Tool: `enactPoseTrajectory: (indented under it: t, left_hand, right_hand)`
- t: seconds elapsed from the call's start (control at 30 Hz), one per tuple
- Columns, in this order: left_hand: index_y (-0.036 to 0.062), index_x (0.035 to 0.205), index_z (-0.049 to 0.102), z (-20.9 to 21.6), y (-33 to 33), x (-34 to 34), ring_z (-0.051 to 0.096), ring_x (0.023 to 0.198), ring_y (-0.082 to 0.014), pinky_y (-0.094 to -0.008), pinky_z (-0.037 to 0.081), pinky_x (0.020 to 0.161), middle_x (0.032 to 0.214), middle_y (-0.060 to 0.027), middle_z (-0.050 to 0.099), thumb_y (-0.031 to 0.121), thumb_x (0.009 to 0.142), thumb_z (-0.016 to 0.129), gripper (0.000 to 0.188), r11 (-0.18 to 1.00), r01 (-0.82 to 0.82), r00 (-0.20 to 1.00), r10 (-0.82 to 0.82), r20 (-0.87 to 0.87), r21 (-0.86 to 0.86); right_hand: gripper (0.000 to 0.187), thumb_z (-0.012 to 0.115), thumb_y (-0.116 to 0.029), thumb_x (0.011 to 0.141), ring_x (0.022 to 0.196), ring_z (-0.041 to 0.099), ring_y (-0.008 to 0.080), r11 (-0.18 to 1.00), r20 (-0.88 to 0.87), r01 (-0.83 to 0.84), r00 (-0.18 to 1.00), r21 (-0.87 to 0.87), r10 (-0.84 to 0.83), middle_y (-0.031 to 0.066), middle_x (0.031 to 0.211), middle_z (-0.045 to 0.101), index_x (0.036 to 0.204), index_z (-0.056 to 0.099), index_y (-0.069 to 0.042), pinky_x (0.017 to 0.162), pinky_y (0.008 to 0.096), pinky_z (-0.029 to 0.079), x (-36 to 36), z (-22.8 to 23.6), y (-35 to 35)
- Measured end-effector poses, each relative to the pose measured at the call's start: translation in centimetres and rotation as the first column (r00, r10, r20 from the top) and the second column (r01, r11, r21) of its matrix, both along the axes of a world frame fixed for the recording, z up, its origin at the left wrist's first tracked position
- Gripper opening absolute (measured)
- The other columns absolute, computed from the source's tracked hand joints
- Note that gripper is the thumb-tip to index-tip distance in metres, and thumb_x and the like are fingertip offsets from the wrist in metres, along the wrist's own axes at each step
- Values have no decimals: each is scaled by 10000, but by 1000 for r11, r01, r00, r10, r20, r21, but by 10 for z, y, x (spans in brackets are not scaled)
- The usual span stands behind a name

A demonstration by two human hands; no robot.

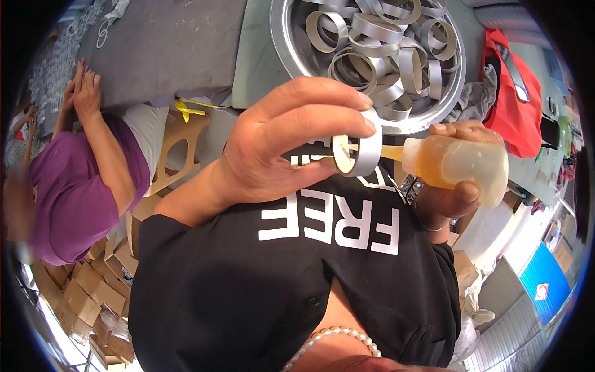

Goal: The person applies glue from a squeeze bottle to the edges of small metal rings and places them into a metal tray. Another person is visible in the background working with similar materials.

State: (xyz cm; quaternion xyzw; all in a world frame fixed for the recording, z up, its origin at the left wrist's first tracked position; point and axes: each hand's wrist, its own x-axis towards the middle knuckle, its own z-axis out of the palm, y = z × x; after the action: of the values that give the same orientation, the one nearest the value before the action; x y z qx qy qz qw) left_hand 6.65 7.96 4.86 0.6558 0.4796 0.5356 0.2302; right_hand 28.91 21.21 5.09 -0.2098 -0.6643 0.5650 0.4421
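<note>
My left hand (273, 139) pinches a silver ring (370, 152) between thumb and fingers, in front of my chest. The ring is a short, wide band with a pale inner face, held on its edge. In my right hand (437, 201) lies a soft, translucent squeeze bottle (474, 164), tipped sideways and partly filled with amber liquid. Its narrow nozzle (392, 152) points left, with the tip at the ring's inside; whether it touches the inner wall I cannot tell. Just beyond my hands, a round metal basin (284, 46) holds a heap of similar silver rings (375, 28).
At left, another person in a purple top (80, 180) works at a grey-covered table (167, 49). A yellow ribbon (189, 110) hangs near a wooden chair back (180, 149). Right of the basin are a grey cloth (477, 96) and a red bag (517, 118). Cardboard boxes (87, 291) lie lower left.
</note>
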Motion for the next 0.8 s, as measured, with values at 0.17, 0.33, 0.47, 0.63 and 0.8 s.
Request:
enactPoseTrajectory:
  t: [0.17, 0.33, 0.47, 0.63, 0.8]
  left_hand:
    - [64, 1061, 652, -9, 6, 3, 644, 1056, -298, -370, 553, 878, 1172, -143, 620, -105, 613, 804, 502, 988, -3, 996, 17, -92, 154]
    - [72, 1061, 663, -8, 6, 4, 641, 1050, -302, -386, 547, 880, 1166, -137, 618, -100, 601, 792, 507, 987, -28, 996, 41, -84, 159]
    - [86, 1134, 665, -1, 0, -20, 616, 1051, -278, -358, 515, 875, 1154, -107, 622, 41, 603, 813, 553, 961, -275, 953, 275, -130, 16]
    - [66, 1191, 635, -47, -3, -104, 599, 1017, -297, -387, 484, 895, 1123, -124, 605, 205, 658, 823, 582, 617, -785, 562, 677, -475, -50]
    - [72, 1177, 641, -25, 31, -100, 594, 1076, -275, -378, 473, 915, 1149, -99, 622, 228, 674, 835, 561, 724, -679, 586, 633, -506, 119]
  right_hand:
    - [666, 655, -527, 843, 623, 617, 206, 935, 37, 28, 999, -353, -15, 236, 929, 662, 1132, 520, 57, 544, 287, 497, -2, 6, 4]
    - [580, 491, -469, 977, 413, 516, 122, 525, -382, -380, 918, -762, 110, 280, 957, 662, 1162, 525, 79, 332, 189, 380, -8, -5, 18]
    - [614, 488, -486, 993, 454, 453, 49, 466, -387, -269, 905, -843, -178, 237, 1058, 668, 1222, 533, 82, 390, 162, 375, -10, -22, 30]
    - [630, 520, -493, 979, 481, 453, 41, 585, -564, -385, 812, -714, -153, 241, 1099, 663, 1222, 541, 87, 414, 153, 359, 19, -31, 55]
    - [618, 591, -451, 954, 479, 486, 48, 625, -536, -317, 822, -713, -195, 246, 1116, 632, 1229, 512, 97, 432, 153, 397, 17, -29, 56]
